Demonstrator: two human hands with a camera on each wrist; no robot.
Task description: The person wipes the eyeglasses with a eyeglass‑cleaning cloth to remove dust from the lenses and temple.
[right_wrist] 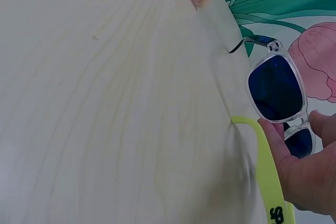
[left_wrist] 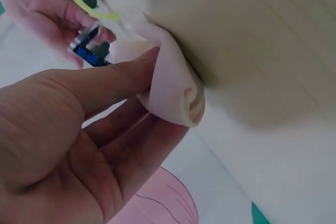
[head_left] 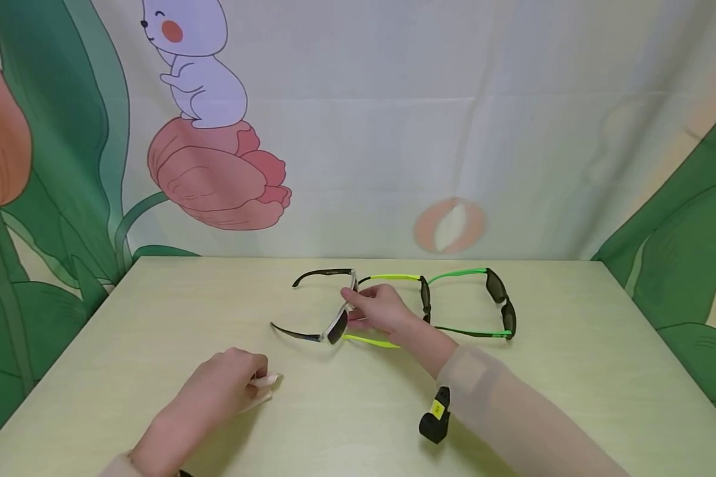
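Observation:
My right hand (head_left: 382, 310) pinches a pair of clear-framed sunglasses (head_left: 337, 326) near the bridge, between thumb and fingers. Their dark temples are unfolded and point left; in the right wrist view the dark blue lens (right_wrist: 276, 88) faces the camera. Lower left, my left hand (head_left: 223, 377) grips a folded pale cloth (left_wrist: 170, 80) between thumb and fingers. Right beside my right hand lie sunglasses with yellow temples (head_left: 394, 277), partly hidden by that hand. Farther right are sunglasses with green temples (head_left: 474, 332), unfolded, dark lenses to the right.
A black strap with a yellow label (head_left: 435, 417) hangs by the right sleeve (head_left: 501, 397). All of this is over a pale wooden table (head_left: 334, 424). Behind its back edge hangs a printed curtain (head_left: 358, 146) with flowers, leaves and a white animal.

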